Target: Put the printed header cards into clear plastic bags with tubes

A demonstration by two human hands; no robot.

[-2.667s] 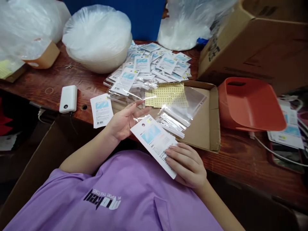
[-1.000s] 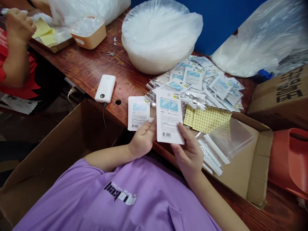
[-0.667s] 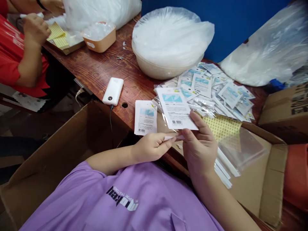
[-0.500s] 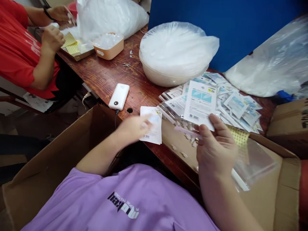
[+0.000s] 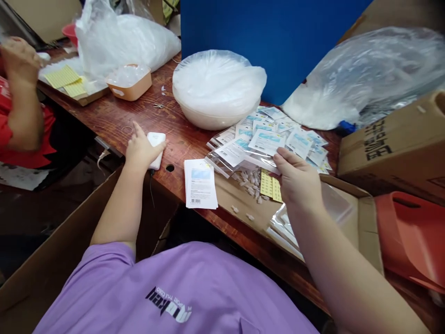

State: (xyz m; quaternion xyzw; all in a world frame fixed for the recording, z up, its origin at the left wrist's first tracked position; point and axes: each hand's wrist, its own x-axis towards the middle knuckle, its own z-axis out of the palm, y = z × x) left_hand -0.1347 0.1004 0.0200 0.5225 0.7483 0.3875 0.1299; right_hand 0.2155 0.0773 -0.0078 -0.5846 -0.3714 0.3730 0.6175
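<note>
My left hand (image 5: pixel 141 148) is at the white power bank (image 5: pixel 158 147), fingers stretched out and apart. It covers part of the power bank; whether it touches it I cannot tell. Between the thumb and fingers of my right hand (image 5: pixel 299 178) is the edge of a clear plastic packet with a printed card (image 5: pixel 266 143) inside. That packet is over a pile of similar packets (image 5: pixel 301 141). A stack of white printed cards (image 5: pixel 200 185) lies at the table's edge between my hands. Small whitish plastic pieces (image 5: pixel 252 183) and a yellow sticker sheet (image 5: pixel 270 184) lie in a shallow cardboard tray (image 5: pixel 225 192).
A bowl (image 5: pixel 208 121) holds a bulging plastic bag. Farther left are an orange tub (image 5: pixel 131 90), keys (image 5: pixel 159 106) and a rubber band (image 5: pixel 127 130). A co-worker's arm (image 5: pixel 22 93) is at far left. A cardboard box (image 5: pixel 392 144) and red chair (image 5: pixel 410 241) flank the right.
My left hand has moved from the card stack leftward to the power bank, its fingers now spread. My right hand has lowered the packet toward the pile. The view has shifted right.
</note>
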